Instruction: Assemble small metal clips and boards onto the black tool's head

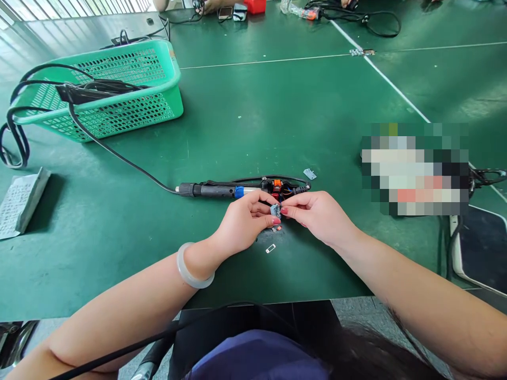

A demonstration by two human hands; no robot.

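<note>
Between the fingers of my left hand [242, 221] is a small grey plastic part [275, 211]. My right hand [317, 214] pinches at its right side with thumb and forefinger; whether a smaller piece is in that pinch I cannot make out. Just beyond my fingertips lies a black electric screwdriver [214, 190] with a blue ring and a cable at its left end. Orange and red pieces [277, 186] and wires sit at its right end, partly hidden by my hands. A flat grey piece [310, 173] rests behind, and a small white-framed piece [270, 248] lies nearer me.
A green basket [130, 113] with black cables stands back left. A paper-covered block [24, 203] lies at the left. On the right are a blurred-out area [415, 169] and a dark-topped device [481, 245]. Another person's hand [214, 5] shows at the far edge.
</note>
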